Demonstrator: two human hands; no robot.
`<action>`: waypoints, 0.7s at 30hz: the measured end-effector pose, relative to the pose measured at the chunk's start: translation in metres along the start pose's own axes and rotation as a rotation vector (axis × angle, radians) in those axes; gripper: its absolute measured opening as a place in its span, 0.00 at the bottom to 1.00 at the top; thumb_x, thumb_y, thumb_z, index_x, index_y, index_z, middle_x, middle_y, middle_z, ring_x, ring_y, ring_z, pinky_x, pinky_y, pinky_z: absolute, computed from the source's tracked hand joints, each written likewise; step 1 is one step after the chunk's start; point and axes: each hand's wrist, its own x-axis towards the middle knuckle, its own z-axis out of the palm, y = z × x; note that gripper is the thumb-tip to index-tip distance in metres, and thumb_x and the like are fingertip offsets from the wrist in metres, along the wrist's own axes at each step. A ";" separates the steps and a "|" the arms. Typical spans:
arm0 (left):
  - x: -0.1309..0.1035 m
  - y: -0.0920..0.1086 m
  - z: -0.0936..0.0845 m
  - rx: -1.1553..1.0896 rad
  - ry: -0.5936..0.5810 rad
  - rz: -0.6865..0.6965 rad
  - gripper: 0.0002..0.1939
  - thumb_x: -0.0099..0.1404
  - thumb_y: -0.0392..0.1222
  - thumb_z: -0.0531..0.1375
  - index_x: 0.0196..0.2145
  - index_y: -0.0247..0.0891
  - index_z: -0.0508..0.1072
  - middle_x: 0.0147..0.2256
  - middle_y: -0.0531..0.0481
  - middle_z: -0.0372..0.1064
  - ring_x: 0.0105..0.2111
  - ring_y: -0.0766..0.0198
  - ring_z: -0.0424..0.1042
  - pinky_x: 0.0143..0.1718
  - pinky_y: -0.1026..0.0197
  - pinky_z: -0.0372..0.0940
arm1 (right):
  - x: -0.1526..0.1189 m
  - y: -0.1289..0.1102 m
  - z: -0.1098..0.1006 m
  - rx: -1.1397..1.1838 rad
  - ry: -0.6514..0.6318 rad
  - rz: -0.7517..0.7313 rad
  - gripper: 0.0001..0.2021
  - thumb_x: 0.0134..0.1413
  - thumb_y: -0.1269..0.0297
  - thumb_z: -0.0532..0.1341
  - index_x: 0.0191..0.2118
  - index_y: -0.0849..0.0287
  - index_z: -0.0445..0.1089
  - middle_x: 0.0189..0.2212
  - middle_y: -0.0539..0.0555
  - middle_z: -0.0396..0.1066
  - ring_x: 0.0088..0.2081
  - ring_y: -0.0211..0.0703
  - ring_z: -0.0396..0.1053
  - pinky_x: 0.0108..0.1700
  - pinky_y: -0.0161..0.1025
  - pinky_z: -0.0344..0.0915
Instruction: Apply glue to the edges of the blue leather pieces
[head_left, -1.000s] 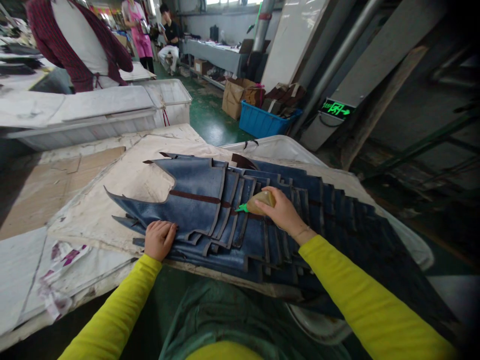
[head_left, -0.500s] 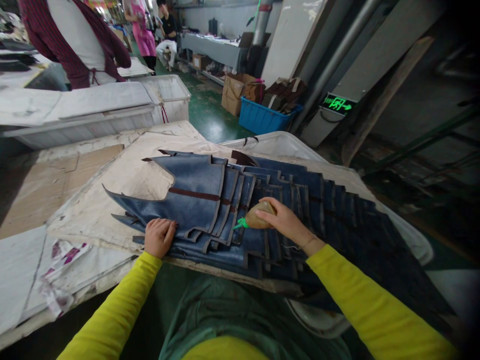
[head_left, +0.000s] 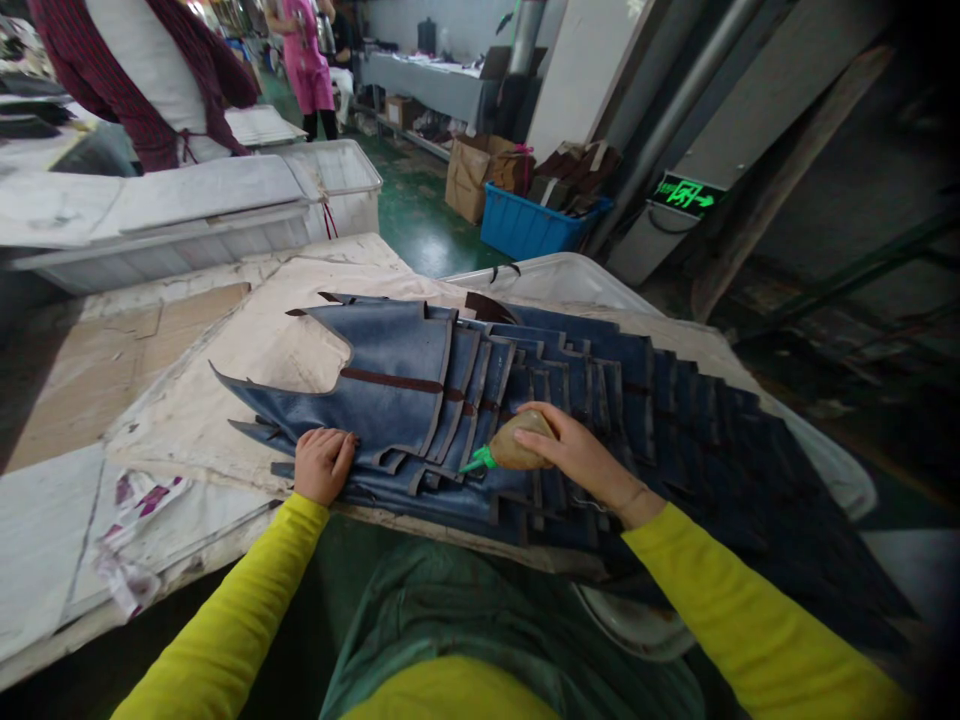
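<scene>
Blue leather pieces (head_left: pixel 390 350) with dark edges lie overlapped in a long staggered row, their edge strips showing like steps. My left hand (head_left: pixel 324 465) is closed at the near edge of the leftmost top piece, fingers curled together against the leather; whether any of it is pinched underneath is hard to see. In my right hand (head_left: pixel 574 455) is a squat, brownish squeeze bottle (head_left: pixel 521 440) with a green nozzle. The bottle is tilted, its tip pointing left and down at the edge strips near the close side of the row. Whether the tip touches the leather I cannot tell.
A pale cloth (head_left: pixel 180 400) covers the worktable under the leather. White plastic tubs (head_left: pixel 341 170) stand beyond, with a person in a checked shirt (head_left: pixel 150 80) behind. A blue crate (head_left: pixel 532 220) and cardboard box (head_left: pixel 472 175) sit on the green floor.
The bottle has moved towards me along the edge strips. My left hand stays at the same place on the leather. In the background, a person in a pink apron has shifted right.
</scene>
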 end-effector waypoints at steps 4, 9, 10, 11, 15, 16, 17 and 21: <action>0.000 0.000 0.000 -0.001 0.002 0.001 0.13 0.66 0.40 0.51 0.27 0.41 0.71 0.29 0.52 0.72 0.33 0.62 0.68 0.43 0.55 0.56 | -0.002 0.002 0.000 0.001 0.032 0.000 0.21 0.49 0.51 0.59 0.47 0.57 0.63 0.41 0.54 0.69 0.43 0.48 0.68 0.45 0.43 0.64; 0.001 0.001 -0.001 0.002 -0.007 0.000 0.13 0.66 0.41 0.50 0.27 0.41 0.71 0.29 0.52 0.72 0.33 0.62 0.68 0.43 0.56 0.56 | -0.007 0.001 0.001 0.019 0.009 -0.024 0.22 0.49 0.51 0.59 0.48 0.57 0.63 0.42 0.54 0.69 0.43 0.47 0.68 0.46 0.43 0.64; 0.001 0.001 -0.002 0.002 -0.007 -0.001 0.13 0.66 0.41 0.50 0.27 0.41 0.71 0.29 0.52 0.72 0.33 0.62 0.68 0.43 0.56 0.56 | -0.009 0.000 0.002 0.021 0.015 -0.025 0.22 0.49 0.52 0.59 0.48 0.58 0.63 0.42 0.54 0.69 0.43 0.47 0.68 0.46 0.43 0.64; 0.001 0.001 -0.002 0.002 -0.008 -0.003 0.13 0.66 0.41 0.50 0.27 0.41 0.71 0.29 0.52 0.72 0.33 0.62 0.68 0.43 0.55 0.56 | -0.010 -0.001 0.002 0.023 0.019 -0.028 0.21 0.49 0.52 0.59 0.47 0.58 0.63 0.41 0.54 0.69 0.43 0.47 0.68 0.46 0.43 0.64; 0.000 0.000 -0.001 0.005 -0.015 -0.005 0.13 0.66 0.41 0.50 0.27 0.41 0.71 0.29 0.52 0.72 0.33 0.62 0.68 0.43 0.55 0.56 | -0.013 -0.006 0.006 0.051 0.010 -0.040 0.20 0.49 0.53 0.60 0.47 0.57 0.63 0.42 0.54 0.69 0.44 0.47 0.68 0.46 0.43 0.64; 0.000 -0.001 -0.001 0.006 -0.015 -0.005 0.13 0.66 0.41 0.51 0.27 0.41 0.71 0.29 0.51 0.72 0.33 0.62 0.68 0.43 0.55 0.56 | -0.013 -0.007 0.007 0.061 0.011 -0.040 0.20 0.49 0.53 0.59 0.47 0.57 0.63 0.42 0.54 0.69 0.43 0.47 0.68 0.46 0.43 0.65; 0.000 -0.001 0.000 0.006 -0.015 -0.005 0.13 0.66 0.41 0.51 0.27 0.41 0.72 0.29 0.51 0.72 0.33 0.62 0.68 0.43 0.55 0.56 | -0.014 -0.008 0.009 0.068 0.010 -0.043 0.20 0.50 0.53 0.59 0.47 0.57 0.63 0.41 0.54 0.69 0.43 0.47 0.68 0.45 0.43 0.65; 0.000 -0.001 0.000 0.006 -0.012 -0.006 0.13 0.66 0.41 0.50 0.27 0.41 0.72 0.28 0.51 0.72 0.33 0.63 0.68 0.43 0.55 0.56 | -0.015 -0.009 0.012 0.031 0.007 -0.080 0.20 0.50 0.53 0.59 0.47 0.56 0.62 0.42 0.54 0.68 0.43 0.47 0.67 0.46 0.43 0.64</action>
